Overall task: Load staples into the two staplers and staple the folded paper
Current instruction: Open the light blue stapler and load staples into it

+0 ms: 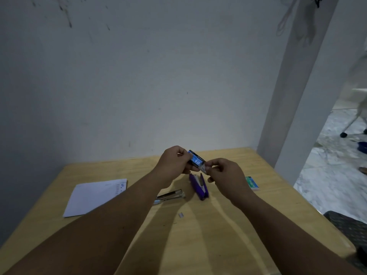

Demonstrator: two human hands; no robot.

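Observation:
My left hand (174, 163) holds a small blue staple box (195, 160) above the table. My right hand (224, 173) pinches the box's lower right end, where a pale inner part sticks out. Just below the hands lies a purple stapler (199, 186), hinged open in a V. To its left a silver metal stapler (169, 196) lies on its side. The folded white paper (93, 196) rests at the table's left. A short loose strip of staples (181, 215) lies nearer to me on the wood.
A green staple box (252, 183) sits right of my right hand. The wooden table (198, 245) stands against a white wall, with a pillar at its back right corner. A dark mesh object (349, 225) is off the right edge.

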